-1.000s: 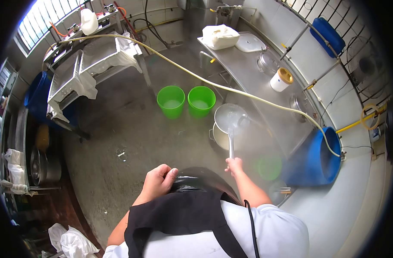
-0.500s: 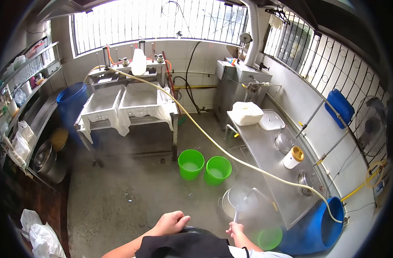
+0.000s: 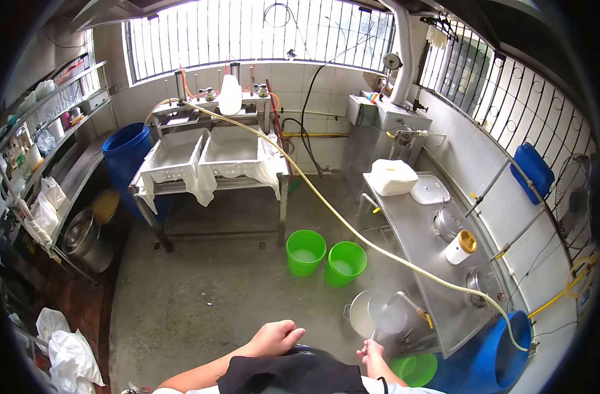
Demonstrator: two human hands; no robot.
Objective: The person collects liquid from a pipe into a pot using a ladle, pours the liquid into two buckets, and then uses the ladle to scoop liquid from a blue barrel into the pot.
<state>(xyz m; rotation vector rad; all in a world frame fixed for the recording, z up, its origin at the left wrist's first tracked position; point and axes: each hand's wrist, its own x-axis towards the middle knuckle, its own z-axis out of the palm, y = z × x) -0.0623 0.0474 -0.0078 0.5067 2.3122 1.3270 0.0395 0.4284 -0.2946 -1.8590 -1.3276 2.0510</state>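
My right hand (image 3: 372, 351) is closed around the handle of a large round ladle (image 3: 387, 314). The ladle's bowl is held over the right side of a pot (image 3: 360, 315) on the floor, below a metal spout (image 3: 405, 301) with a yellow handle. Steam blurs what the bowl and the pot contain. In front of my dark apron (image 3: 287, 375), my left hand (image 3: 277, 337) is curled into a loose fist with nothing visible in it. A green basin (image 3: 415, 371) lies just right of my right forearm.
Two green buckets (image 3: 305, 253) of whitish liquid stand ahead. A steel table (image 3: 405, 217) runs along the right, near a blue barrel (image 3: 513, 354). A pale hose (image 3: 352, 230) crosses the room. Cloth-lined trays (image 3: 231, 148) sit on a frame at the back.
The whole view has shifted, moving the room rightward in the picture. Steam near the spout has thinned, and its yellow handle shows more clearly. My right hand keeps its hold on the ladle.
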